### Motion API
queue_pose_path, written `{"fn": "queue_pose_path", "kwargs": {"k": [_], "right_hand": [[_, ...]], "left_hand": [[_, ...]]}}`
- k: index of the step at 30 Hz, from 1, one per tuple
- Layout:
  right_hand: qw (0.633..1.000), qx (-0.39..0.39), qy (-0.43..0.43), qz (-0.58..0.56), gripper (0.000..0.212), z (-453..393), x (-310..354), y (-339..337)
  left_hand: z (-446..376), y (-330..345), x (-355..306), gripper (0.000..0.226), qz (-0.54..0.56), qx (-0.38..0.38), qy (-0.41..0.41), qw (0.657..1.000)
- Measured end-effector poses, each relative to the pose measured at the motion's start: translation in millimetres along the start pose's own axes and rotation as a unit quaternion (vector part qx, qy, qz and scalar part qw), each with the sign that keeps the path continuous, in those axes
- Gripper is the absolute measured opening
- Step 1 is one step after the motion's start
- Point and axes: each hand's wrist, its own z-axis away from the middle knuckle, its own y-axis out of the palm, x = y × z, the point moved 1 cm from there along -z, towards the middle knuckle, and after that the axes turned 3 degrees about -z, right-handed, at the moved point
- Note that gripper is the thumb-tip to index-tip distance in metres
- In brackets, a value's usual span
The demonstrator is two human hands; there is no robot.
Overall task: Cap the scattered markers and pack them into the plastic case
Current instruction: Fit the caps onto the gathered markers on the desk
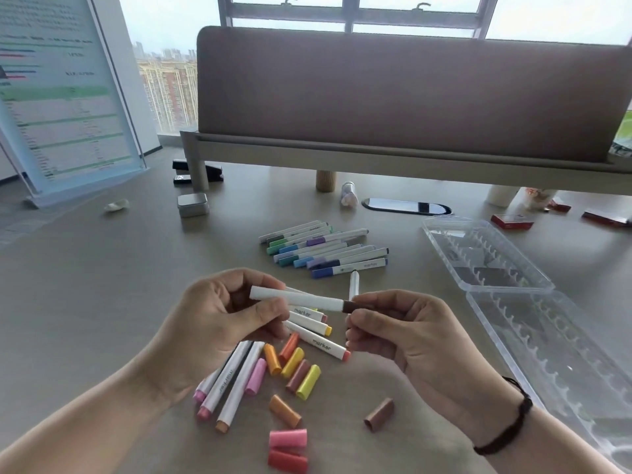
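Observation:
My left hand (219, 319) grips the white barrel of a marker (297, 297) held level above the table. My right hand (403, 333) pinches the dark brown cap (354, 306) on that marker's right end. Under my hands lie several uncapped white markers (236, 378) and loose caps (297, 371) in orange, yellow, pink and brown. A pile of capped blue, green and purple markers (325, 249) lies further back. The clear plastic case (513, 289) lies open at the right, with nothing in its slots.
A grey monitor shelf (410, 145) spans the back of the desk. A small metal tin (192, 205), a black stapler (198, 171) and an acrylic sign stand (68, 97) are at the left. Red boxes (512, 221) lie behind the case.

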Motion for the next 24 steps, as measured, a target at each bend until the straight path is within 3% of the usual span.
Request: {"fn": "queue_pose_path", "kwargs": {"k": [19, 24], "right_hand": [[1.0, 0.022, -0.006, -0.006, 0.029, 3, 2, 3], [0.999, 0.028, -0.021, 0.002, 0.02, 4, 1, 11]], "left_hand": [[3, 0, 1, 0.019, 0.022, 0.036, 0.001, 0.999], [-3, -4, -1, 0.027, -0.028, 0.04, 0.06, 0.997]]}}
